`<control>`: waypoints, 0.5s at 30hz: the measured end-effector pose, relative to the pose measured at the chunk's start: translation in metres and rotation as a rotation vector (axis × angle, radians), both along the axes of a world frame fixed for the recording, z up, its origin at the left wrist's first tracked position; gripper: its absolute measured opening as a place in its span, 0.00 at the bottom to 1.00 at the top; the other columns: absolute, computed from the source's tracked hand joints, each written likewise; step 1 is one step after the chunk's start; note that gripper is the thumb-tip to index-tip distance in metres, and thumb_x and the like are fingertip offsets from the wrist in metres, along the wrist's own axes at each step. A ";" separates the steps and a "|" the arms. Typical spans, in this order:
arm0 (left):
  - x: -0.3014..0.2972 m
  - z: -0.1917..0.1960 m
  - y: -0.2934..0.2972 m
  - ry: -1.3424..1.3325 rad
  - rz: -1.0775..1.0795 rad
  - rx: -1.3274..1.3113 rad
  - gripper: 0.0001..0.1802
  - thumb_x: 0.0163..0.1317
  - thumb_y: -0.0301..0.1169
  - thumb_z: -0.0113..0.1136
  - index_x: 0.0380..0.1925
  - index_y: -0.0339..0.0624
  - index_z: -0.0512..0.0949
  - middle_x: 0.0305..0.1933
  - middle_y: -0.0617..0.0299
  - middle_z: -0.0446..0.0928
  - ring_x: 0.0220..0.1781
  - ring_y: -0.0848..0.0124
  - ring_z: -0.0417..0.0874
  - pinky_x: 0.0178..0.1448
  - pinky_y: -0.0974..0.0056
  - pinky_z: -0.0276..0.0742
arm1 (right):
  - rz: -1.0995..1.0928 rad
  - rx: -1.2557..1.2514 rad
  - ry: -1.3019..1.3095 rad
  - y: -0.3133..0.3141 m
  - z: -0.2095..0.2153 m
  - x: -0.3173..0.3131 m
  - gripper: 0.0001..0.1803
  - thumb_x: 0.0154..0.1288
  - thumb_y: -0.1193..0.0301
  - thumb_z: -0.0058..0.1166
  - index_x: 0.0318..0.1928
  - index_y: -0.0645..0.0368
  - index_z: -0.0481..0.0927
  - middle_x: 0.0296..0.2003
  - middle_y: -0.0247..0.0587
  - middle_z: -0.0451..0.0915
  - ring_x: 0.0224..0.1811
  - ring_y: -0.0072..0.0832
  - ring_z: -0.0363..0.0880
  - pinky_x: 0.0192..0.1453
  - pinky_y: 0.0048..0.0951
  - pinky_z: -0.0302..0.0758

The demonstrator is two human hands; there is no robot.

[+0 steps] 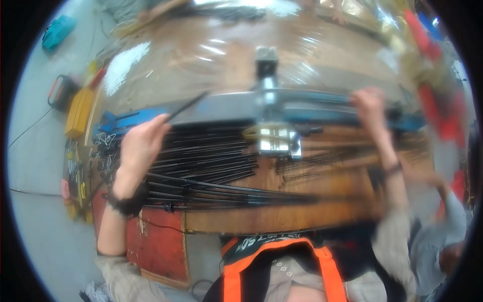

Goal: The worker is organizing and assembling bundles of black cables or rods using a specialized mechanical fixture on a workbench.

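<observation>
My left hand point(142, 146) is closed on one end of a thin dark rod point(188, 107), which slants up and to the right. Below and beside that hand lie many similar black rods point(211, 163) on the wooden bench. A metal fixture point(271, 95) with a blue rail stands across the middle. At the right end of the rail, my right hand point(370, 105) is raised with its fingers curled. Motion blurs it, and what it grips, if anything, is hidden.
Thin coil springs point(307, 163) lie on the bench right of the rods. A yellow box point(79, 113) and hand tools point(75, 176) sit at the left. Plastic sheeting point(312, 55) hangs or lies beyond the fixture. Another person's arm point(443, 194) is at the far right.
</observation>
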State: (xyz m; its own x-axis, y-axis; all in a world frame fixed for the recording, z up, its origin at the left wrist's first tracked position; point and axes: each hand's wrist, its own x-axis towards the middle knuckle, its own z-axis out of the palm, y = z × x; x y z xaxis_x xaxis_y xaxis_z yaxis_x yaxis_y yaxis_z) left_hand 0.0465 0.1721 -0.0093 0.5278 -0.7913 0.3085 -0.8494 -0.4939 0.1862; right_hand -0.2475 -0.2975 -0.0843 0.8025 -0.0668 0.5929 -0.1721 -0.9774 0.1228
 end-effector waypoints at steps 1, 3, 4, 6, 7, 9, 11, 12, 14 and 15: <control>0.000 -0.007 -0.016 -0.048 -0.066 0.015 0.11 0.64 0.33 0.59 0.46 0.49 0.81 0.31 0.49 0.81 0.33 0.49 0.82 0.35 0.52 0.76 | -0.076 -0.084 0.002 -0.014 0.003 -0.022 0.04 0.57 0.77 0.54 0.32 0.54 0.80 0.29 0.40 0.81 0.39 0.41 0.78 0.49 0.42 0.68; -0.001 -0.023 -0.067 -0.010 -0.173 0.049 0.11 0.63 0.32 0.60 0.45 0.48 0.82 0.34 0.50 0.81 0.35 0.50 0.83 0.37 0.52 0.78 | -0.247 -0.065 0.000 -0.038 0.006 -0.062 0.04 0.60 0.75 0.54 0.33 0.53 0.81 0.31 0.36 0.82 0.42 0.39 0.78 0.55 0.41 0.67; -0.005 -0.029 -0.099 -0.027 -0.235 0.061 0.10 0.64 0.33 0.59 0.44 0.50 0.82 0.32 0.51 0.81 0.35 0.50 0.83 0.37 0.52 0.79 | -0.238 -0.071 0.003 -0.043 0.008 -0.072 0.03 0.62 0.74 0.54 0.33 0.54 0.80 0.31 0.38 0.82 0.41 0.40 0.78 0.54 0.41 0.67; -0.005 -0.037 -0.137 0.000 -0.318 0.026 0.07 0.66 0.36 0.57 0.38 0.47 0.79 0.31 0.51 0.81 0.34 0.50 0.82 0.37 0.51 0.78 | -0.198 -0.028 -0.014 -0.053 -0.003 -0.072 0.02 0.64 0.73 0.54 0.34 0.57 0.79 0.32 0.41 0.80 0.40 0.42 0.77 0.51 0.41 0.69; -0.003 -0.037 -0.145 0.010 -0.332 0.054 0.08 0.67 0.37 0.56 0.37 0.46 0.78 0.31 0.51 0.81 0.34 0.49 0.82 0.38 0.50 0.78 | -0.195 0.013 -0.015 -0.058 -0.013 -0.072 0.03 0.65 0.74 0.54 0.35 0.59 0.78 0.32 0.43 0.80 0.40 0.42 0.76 0.48 0.41 0.70; 0.001 -0.041 -0.146 0.031 -0.277 0.066 0.09 0.68 0.37 0.55 0.36 0.45 0.77 0.31 0.51 0.81 0.34 0.49 0.82 0.38 0.50 0.77 | -0.141 0.106 -0.094 -0.051 -0.019 -0.069 0.04 0.67 0.74 0.53 0.35 0.62 0.77 0.31 0.46 0.77 0.39 0.44 0.75 0.45 0.40 0.70; 0.004 -0.044 -0.141 0.114 -0.245 0.070 0.10 0.69 0.38 0.53 0.34 0.44 0.75 0.30 0.51 0.81 0.35 0.49 0.82 0.38 0.49 0.77 | -0.137 0.147 -0.108 -0.040 -0.014 -0.063 0.04 0.67 0.74 0.52 0.36 0.62 0.77 0.31 0.46 0.77 0.39 0.44 0.75 0.45 0.41 0.70; 0.004 -0.045 -0.142 0.110 -0.231 0.073 0.10 0.69 0.38 0.53 0.34 0.44 0.75 0.30 0.51 0.81 0.35 0.49 0.82 0.38 0.49 0.77 | -0.157 0.181 -0.108 -0.035 -0.010 -0.062 0.05 0.68 0.74 0.52 0.36 0.62 0.77 0.31 0.46 0.77 0.38 0.45 0.75 0.45 0.41 0.70; 0.003 -0.045 -0.144 0.120 -0.287 0.089 0.11 0.70 0.38 0.52 0.35 0.44 0.76 0.30 0.50 0.81 0.35 0.49 0.82 0.39 0.49 0.77 | -0.174 0.213 -0.109 -0.032 -0.011 -0.060 0.05 0.68 0.74 0.52 0.36 0.63 0.77 0.31 0.47 0.76 0.38 0.45 0.74 0.44 0.41 0.70; 0.003 -0.043 -0.145 0.126 -0.320 0.096 0.11 0.70 0.38 0.52 0.35 0.44 0.76 0.30 0.50 0.80 0.36 0.49 0.82 0.39 0.49 0.77 | -0.182 0.217 -0.106 -0.033 -0.013 -0.061 0.05 0.68 0.74 0.52 0.37 0.63 0.77 0.32 0.47 0.76 0.38 0.45 0.74 0.44 0.41 0.70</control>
State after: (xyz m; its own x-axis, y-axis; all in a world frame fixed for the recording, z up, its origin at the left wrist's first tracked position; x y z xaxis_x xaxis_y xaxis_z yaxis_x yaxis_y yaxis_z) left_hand 0.0492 0.0266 -0.0527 0.2779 -0.9449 0.1733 -0.9372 -0.2270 0.2649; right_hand -0.3084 -0.3306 -0.0973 0.7000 -0.3385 0.6288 -0.3476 -0.9307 -0.1140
